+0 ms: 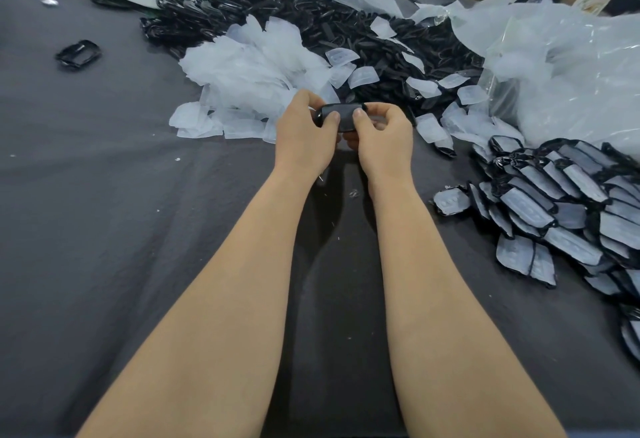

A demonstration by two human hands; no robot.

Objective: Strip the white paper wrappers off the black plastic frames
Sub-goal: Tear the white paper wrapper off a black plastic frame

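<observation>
- The black plastic frame [341, 112] sits between the two thumbs, held above the cloth in the middle of the view; the face that shows is dark and glossy.
- The left thumb [333, 119] presses on the frame's near face, and the left hand [304, 129] curls its fingers round the frame's left end.
- The right thumb [358, 114] lies beside it on the same face; the right hand [381, 136] wraps curled fingers behind the right end.
- Both hands thus grip the one frame, thumbs nearly touching.
- Just beyond the hands lies a heap of white paper wrappers [249, 66], loose and crumpled.
- Behind that heap spreads a pile of bare black frames [346, 21], with a few wrappers scattered over it.
- To the right, near the table's edge, is a stack of wrapped frames [561, 202].
- One lone frame [79, 54] lies well apart on the left.
- Clear plastic bags [571, 73] billow at the right rear.
- All rests on a dark grey cloth [104, 229].
</observation>
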